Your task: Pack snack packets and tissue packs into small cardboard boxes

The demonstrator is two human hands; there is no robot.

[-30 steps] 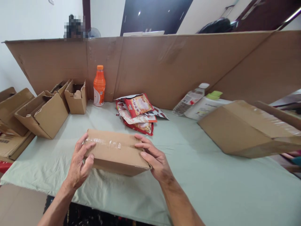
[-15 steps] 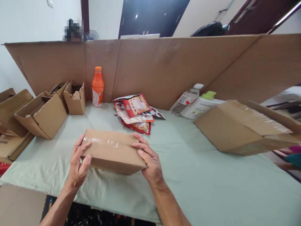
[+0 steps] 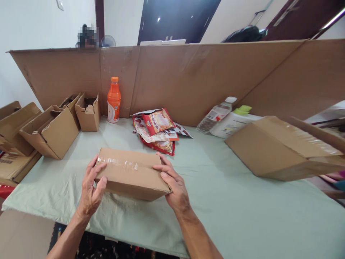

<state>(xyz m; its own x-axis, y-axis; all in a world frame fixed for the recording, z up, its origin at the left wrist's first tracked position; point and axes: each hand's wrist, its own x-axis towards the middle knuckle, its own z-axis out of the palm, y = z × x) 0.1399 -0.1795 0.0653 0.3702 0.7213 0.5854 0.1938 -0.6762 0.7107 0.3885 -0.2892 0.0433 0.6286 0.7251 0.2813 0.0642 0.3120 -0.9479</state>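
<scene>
A brown cardboard box (image 3: 132,169), its top seam partly covered with clear tape, is near the front of the table between my hands. My left hand (image 3: 93,185) grips its left end, thumb on the near side and fingers over the top edge. At the opposite end, my right hand (image 3: 174,183) is wrapped round the right edge, with its fingers on top. The box's underside is hidden. Just behind it lies a pile of red and white food packets (image 3: 157,127).
An orange drink bottle (image 3: 114,100) stands at the back. Open cardboard boxes (image 3: 58,135) crowd the left. On the right are a clear plastic bottle (image 3: 217,115), a white bottle with a green cap (image 3: 233,122) and a larger carton (image 3: 277,147). A cardboard screen (image 3: 210,75) stands behind, with a person beyond it.
The whole view has shifted slightly, so everything appears a little further right. My hands keep the same hold on the cardboard box.
</scene>
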